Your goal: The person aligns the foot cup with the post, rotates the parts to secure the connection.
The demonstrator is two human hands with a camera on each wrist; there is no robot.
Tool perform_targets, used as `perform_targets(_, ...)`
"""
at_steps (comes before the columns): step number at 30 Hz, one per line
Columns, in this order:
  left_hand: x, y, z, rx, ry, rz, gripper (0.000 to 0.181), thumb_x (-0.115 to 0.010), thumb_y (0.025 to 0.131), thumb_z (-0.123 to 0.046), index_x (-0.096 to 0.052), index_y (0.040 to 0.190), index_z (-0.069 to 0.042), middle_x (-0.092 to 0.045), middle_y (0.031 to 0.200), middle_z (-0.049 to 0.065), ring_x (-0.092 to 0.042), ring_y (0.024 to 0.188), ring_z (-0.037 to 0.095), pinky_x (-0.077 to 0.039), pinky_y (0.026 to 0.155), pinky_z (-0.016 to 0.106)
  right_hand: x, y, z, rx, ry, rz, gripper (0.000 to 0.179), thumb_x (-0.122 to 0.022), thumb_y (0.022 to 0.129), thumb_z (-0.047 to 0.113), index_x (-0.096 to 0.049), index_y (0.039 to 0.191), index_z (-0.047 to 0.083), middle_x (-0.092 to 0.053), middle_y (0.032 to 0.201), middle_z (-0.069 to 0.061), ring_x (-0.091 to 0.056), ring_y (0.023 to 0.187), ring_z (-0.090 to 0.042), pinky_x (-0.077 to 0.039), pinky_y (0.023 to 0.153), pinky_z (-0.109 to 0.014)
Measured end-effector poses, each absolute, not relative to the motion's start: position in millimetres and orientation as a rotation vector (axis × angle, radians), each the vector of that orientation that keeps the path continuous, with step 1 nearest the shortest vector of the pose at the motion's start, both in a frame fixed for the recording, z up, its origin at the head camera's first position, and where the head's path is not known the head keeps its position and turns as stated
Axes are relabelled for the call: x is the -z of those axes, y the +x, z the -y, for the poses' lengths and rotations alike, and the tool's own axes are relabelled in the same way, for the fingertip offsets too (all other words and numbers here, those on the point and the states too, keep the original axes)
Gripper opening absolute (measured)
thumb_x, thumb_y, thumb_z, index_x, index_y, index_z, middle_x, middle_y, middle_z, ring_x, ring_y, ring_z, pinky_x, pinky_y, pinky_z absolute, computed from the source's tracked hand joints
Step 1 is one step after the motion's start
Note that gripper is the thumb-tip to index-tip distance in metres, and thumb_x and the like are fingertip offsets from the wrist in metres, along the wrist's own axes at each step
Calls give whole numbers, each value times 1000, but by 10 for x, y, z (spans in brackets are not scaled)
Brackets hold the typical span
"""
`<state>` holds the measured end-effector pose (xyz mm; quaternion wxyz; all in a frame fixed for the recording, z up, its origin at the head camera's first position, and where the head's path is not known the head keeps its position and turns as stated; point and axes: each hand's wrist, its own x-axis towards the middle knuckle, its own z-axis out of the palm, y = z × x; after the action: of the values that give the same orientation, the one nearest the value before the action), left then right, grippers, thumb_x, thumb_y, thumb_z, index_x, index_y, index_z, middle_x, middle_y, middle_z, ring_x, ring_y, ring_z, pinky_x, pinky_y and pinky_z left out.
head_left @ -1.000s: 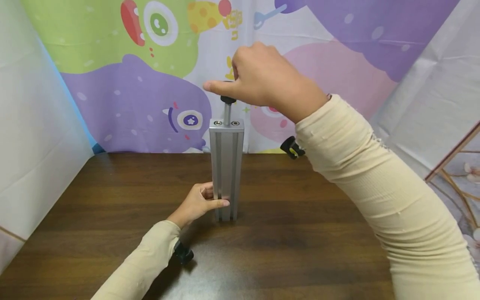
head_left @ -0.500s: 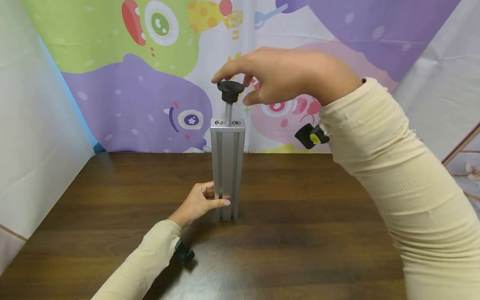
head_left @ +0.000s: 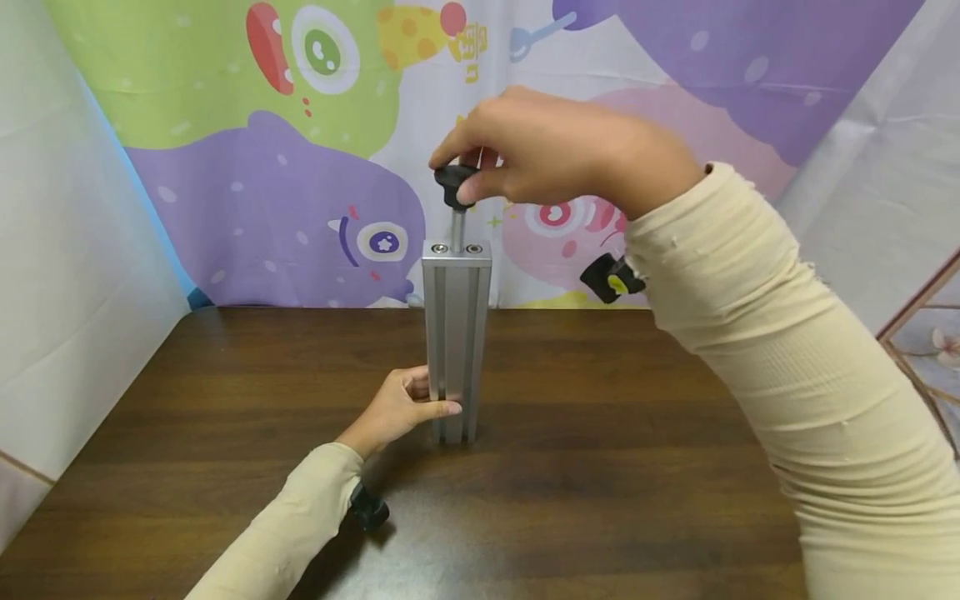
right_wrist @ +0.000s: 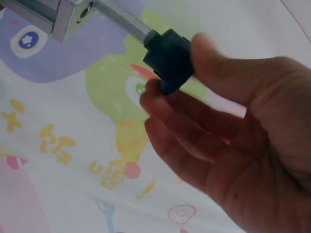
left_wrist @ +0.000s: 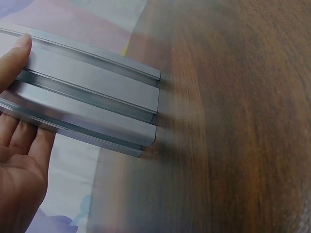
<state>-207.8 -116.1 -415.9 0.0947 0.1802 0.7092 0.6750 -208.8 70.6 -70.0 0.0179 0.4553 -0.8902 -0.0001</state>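
Observation:
A silver aluminium extrusion profile [head_left: 456, 333] stands upright on the wooden table, with an end plate and two bolts on top. Out of that plate rises a threaded rod [right_wrist: 125, 22] topped by a black knob [head_left: 453, 185]. Low on the profile, my left hand [head_left: 393, 407] grips it, thumb across the front face and fingers behind. In the left wrist view the grooved lower end of the profile meets the table. My right hand [head_left: 551, 150] pinches the black knob between thumb and fingers from the right; the right wrist view shows the thumb against one side.
The dark wooden table [head_left: 600, 467] spreads around the profile's foot. A cartoon-printed curtain [head_left: 315, 192] hangs behind it, and a white cloth [head_left: 82, 233] stands at the left. Black wrist mounts sit on both sleeves.
My right hand came off the knob, swung to the right with fingers spread, and now pinches the knob again. The left hand and the profile stay put.

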Motion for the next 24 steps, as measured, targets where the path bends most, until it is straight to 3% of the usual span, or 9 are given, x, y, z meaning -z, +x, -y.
perform_targets(4, 4164, -2083, 1165, -1996, 533, -2114, 44, -80, 77, -7, -63, 115, 5, -71, 102, 16, -69, 95, 19, -54, 85, 28, 764, -2086, -649, -1, 1177, 2736, 43, -60, 92, 47, -73, 98, 7, -61, 72, -5, -53, 71, -19, -42, 69, -32)
perform_targets(7, 4167, -2084, 1166, -1996, 534, -2115, 44, -80, 77, -8, -63, 115, 5, -71, 102, 17, -70, 95, 19, -54, 86, 28, 829, -2080, -596, -20, 982, 2723, 59, -57, 85, 64, -65, 71, 7, -55, 61, -1, -50, 64, -19, -42, 62, -32)
perform_targets(9, 4173, -2087, 1164, -2002, 539, -2104, 44, -80, 77, -7, -62, 116, 5, -71, 102, 17, -69, 96, 19, -54, 86, 29, 871, -2077, -562, -17, 870, 2716, 66, -55, 82, 72, -57, 64, 8, -51, 59, -1, -50, 63, -21, -43, 61, -32)
perform_targets(16, 4176, -2101, 1157, -2010, 541, -2093, 46, -80, 77, -6, -62, 118, 5, -71, 102, 17, -70, 96, 20, -54, 86, 30, 936, -2055, -515, 33, 682, 2694, 73, -46, 79, 81, -52, 65, 9, -48, 65, -4, -52, 63, -26, -44, 59, -35)
perform_targets(22, 4175, -2104, 1157, -2006, 544, -2103, 46, -80, 77, -7, -62, 118, 4, -71, 102, 16, -70, 95, 19, -54, 86, 29, 922, -2045, -555, -50, 716, 2726, 72, -40, 84, 77, -45, 59, 9, -40, 55, 0, -50, 58, -23, -42, 56, -33)
perform_targets(24, 4178, -2104, 1156, -2005, 546, -2102, 46, -80, 77, -7, -62, 118, 4, -71, 102, 16, -69, 96, 19, -54, 86, 29, 882, -2041, -592, -82, 768, 2775, 71, -38, 88, 74, -56, 67, 9, -48, 59, 1, -53, 62, -22, -44, 60, -33)
